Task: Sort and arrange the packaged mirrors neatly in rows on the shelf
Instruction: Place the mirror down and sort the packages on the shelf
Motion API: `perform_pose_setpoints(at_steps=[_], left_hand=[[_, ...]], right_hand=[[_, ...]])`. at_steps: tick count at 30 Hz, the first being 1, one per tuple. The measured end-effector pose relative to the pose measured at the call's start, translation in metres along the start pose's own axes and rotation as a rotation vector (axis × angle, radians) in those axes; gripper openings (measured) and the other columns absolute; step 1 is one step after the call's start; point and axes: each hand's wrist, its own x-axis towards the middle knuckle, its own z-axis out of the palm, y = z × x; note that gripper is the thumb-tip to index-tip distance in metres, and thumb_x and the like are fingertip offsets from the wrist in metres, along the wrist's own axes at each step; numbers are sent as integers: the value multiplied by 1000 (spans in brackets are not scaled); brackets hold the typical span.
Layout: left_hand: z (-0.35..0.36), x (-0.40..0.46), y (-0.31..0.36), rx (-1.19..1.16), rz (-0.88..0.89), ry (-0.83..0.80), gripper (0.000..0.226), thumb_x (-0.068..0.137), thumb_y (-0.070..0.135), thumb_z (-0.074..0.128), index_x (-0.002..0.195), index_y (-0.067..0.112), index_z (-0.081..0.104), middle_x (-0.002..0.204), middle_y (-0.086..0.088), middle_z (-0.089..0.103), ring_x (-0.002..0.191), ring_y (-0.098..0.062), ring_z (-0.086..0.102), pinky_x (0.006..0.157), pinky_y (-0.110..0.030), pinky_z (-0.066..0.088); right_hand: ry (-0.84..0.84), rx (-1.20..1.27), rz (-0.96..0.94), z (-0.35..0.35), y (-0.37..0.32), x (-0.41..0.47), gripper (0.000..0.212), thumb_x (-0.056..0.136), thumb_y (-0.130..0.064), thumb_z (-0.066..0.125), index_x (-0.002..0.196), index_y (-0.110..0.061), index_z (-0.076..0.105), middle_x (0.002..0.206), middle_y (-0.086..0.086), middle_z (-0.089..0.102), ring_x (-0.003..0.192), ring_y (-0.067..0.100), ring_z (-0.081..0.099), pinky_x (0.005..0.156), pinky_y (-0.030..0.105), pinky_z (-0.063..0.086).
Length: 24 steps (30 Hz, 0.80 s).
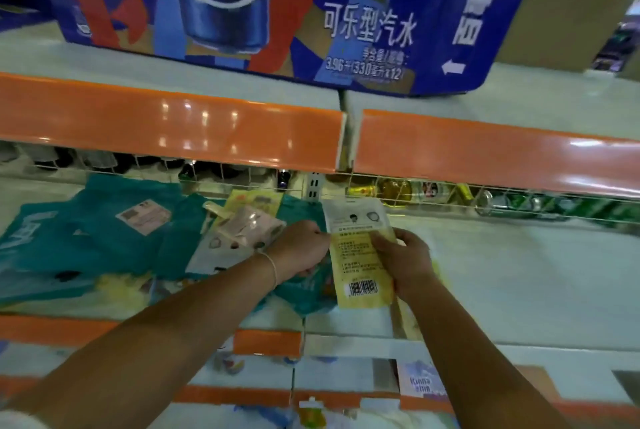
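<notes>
Forearms: both of mine reach in from the bottom edge toward the middle shelf, a thin pale bracelet [273, 267] on the left wrist.
Packet in hand: a flat yellow plastic mirror packet with a white header and a barcode [360, 262] sits upright-ish over the white shelf board [519, 272], back face toward me, just right of the pile.
Right hand: my right hand [403, 260] pinches the packet's right edge, thumb on the printed face, fingers behind.
Left hand: my left hand [301, 248] is curled at the packet's left edge; it seems to grip that edge, though the fingertips are hidden.
Pile: loose teal flat packets [104, 238] lie overlapping to the left, with a pink and clear packet [242, 226] and another yellow one [256, 201] on top, none in rows.
Beyond: a wire rail [450, 193] backs the shelf, bottles behind it; an orange price strip [166, 127] and a blue cola carton [277, 5] sit above.
Step, as I judge it: picking one packet out to start a row on the bare right-hand side; sorting is barely begun.
Next move calls for: laying it flat and square to the shelf front, then matching like packets beside it.
</notes>
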Motion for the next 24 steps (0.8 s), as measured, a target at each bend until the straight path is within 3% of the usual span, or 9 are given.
perform_pose_setpoints(at_steps=[4,7,10,16,20,24], left_hand=[[34,5,20,118,110,-6,23,94,24,48,88,7,62,73,-3,64,58,-16,58,51,-28,48],[54,10,25,192,152,-12,18,91,26,50,87,13,60,82,-5,66,77,-21,64,69,-39,54],[68,11,29,214,160,-15,14,90,26,51,87,16,60,84,-3,65,78,-18,63,66,-34,54],[81,13,33,222,167,-30,12,91,23,51,88,16,61,87,-3,66,86,-21,65,80,-42,57],[82,13,27,218,172,-16,13,92,22,52,91,15,63,89,-3,66,85,-20,65,79,-39,57],[76,12,19,185,171,-5,11,93,23,52,87,21,60,89,0,65,86,-17,64,74,-32,55]], right_hand=[[103,-88,-2,-43,8,11,32,87,-17,73,116,-11,59,96,13,71,80,31,71,69,50,61],[150,-168,0,-71,15,18,36,89,-22,71,120,-13,56,101,10,68,81,27,70,63,41,61],[187,-196,26,-90,22,25,36,90,-24,69,122,-16,54,103,9,67,80,26,70,61,39,60],[228,-296,38,-99,33,36,40,90,-31,67,126,-20,54,101,5,68,81,25,71,70,46,62],[256,-547,-49,-97,36,37,37,91,-39,61,121,-19,56,99,2,67,84,24,68,74,43,60],[301,-792,-110,-93,38,40,52,90,-44,58,133,-16,55,129,12,53,115,33,54,97,48,48]])
